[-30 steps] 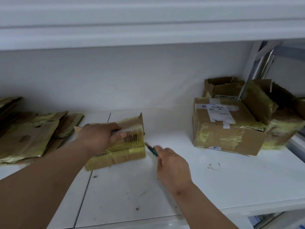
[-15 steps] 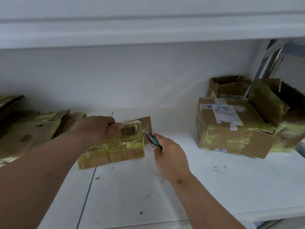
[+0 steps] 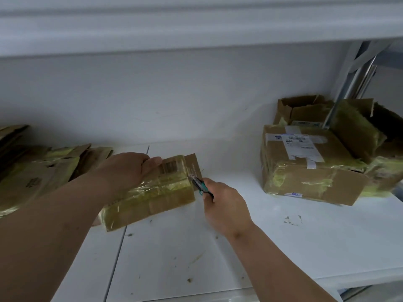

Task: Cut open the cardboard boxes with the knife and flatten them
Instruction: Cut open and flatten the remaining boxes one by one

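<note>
Knife [image 3: 199,185] now against box [image 3: 152,192], fingers [image 3: 208,192] clenched.

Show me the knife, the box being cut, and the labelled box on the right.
knife [image 3: 200,185]: head view, teal handle.
box being cut [image 3: 152,199]: head view, taped front face.
labelled box [image 3: 305,177]: head view, front face.

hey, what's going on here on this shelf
A person is cutting open a small taped cardboard box on a white shelf. The left hand holds the box down while the right hand grips a knife with its tip at the box's right end. Flattened boxes lie to the left; uncut boxes wait on the right.
</note>
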`<state>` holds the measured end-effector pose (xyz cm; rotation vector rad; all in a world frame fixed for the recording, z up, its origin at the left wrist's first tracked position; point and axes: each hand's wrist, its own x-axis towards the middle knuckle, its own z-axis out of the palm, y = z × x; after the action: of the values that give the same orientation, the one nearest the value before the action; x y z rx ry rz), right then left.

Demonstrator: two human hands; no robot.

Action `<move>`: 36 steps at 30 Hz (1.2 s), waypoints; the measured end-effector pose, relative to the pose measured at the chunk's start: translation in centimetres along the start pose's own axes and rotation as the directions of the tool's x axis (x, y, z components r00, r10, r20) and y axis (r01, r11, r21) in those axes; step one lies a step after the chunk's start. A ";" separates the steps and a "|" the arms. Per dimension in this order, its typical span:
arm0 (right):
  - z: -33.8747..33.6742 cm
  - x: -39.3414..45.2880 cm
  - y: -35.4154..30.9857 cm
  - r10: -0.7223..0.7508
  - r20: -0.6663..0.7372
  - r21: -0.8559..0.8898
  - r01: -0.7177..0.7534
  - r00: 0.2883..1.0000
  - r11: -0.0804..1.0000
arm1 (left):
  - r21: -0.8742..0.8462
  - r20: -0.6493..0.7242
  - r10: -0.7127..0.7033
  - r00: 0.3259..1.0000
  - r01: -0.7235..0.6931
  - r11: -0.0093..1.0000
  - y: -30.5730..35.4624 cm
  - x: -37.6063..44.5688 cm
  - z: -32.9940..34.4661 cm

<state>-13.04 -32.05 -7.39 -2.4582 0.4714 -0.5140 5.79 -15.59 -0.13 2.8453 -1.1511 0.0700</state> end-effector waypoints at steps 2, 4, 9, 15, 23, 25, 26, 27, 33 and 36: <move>0.0 -0.4 0.2 -0.003 0.032 -0.031 0.004 0.999 1.000 | -0.011 -0.018 -0.022 1.000 0.022 1.000 -0.3 0.0 0.3; -0.1 -0.4 0.3 0.005 0.064 -0.038 -0.003 0.998 0.999 | 0.000 -0.031 -0.007 1.000 0.007 1.000 -0.5 0.3 0.4; -0.8 0.1 0.4 0.009 0.086 -0.077 -0.002 0.996 0.997 | 0.045 -0.029 0.002 1.000 -0.001 0.999 0.0 0.2 0.4; -0.2 0.2 -0.2 0.019 0.020 -0.058 -0.018 1.000 0.998 | 0.038 -0.018 -0.040 0.999 0.041 0.998 0.4 -1.0 0.1; -0.8 1.0 -0.8 -0.005 -0.052 0.019 0.006 0.999 1.000 | 0.032 -0.024 -0.060 0.998 0.060 0.998 0.5 -1.5 0.3; -0.7 1.4 -1.1 -0.022 -0.031 -0.015 0.021 0.999 1.000 | 0.028 -0.026 -0.066 0.997 0.066 0.997 0.4 -1.6 0.3; -0.6 1.5 -1.2 -0.022 -0.023 -0.021 0.021 0.999 1.000 | 0.030 -0.030 -0.068 0.997 0.069 0.997 0.5 -1.6 0.3; -0.6 1.6 -1.4 -0.022 -0.020 -0.024 0.021 1.000 0.999 | 0.032 -0.033 -0.068 0.997 0.069 0.997 0.5 -1.7 0.3; -1.2 2.3 -1.8 0.004 -0.087 -0.007 -0.005 0.996 1.000 | 0.015 -0.033 -0.074 0.997 0.075 0.997 0.8 -2.3 0.1; -1.2 2.2 -2.0 -0.013 -0.050 -0.050 0.011 0.999 0.999 | 0.024 -0.028 -0.068 0.997 0.069 0.997 0.9 -2.4 0.0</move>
<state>-11.27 -32.00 -4.77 -2.5018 0.4958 -0.5771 3.41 -14.58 -0.20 2.8932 -1.0541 0.1204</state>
